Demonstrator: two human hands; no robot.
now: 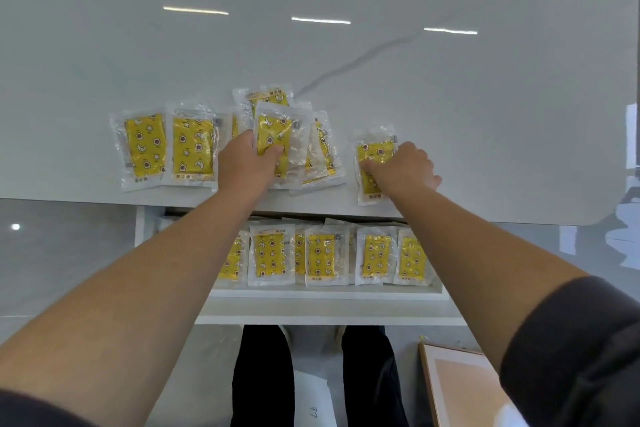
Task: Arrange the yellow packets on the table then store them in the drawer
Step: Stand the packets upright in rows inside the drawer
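Pinching the top packet (280,128) of the middle pile (323,156), the left grip (247,163) has its thumb across the near end; the right grip (403,166) sets bent fingers on a lone packet (374,158) just right of the pile, holding or only pressing, I cannot tell. Both packets lie lengthwise away from the body near the front edge of the surface (346,62). The open drawer (325,295) waits directly below, bodyward: likely a straight pull back and down.

left hand (247,163): arm outstretched, fingers pinch stacked packet (277,130) | right hand (403,166): arm outstretched, fingers curled on lone packet (374,152)
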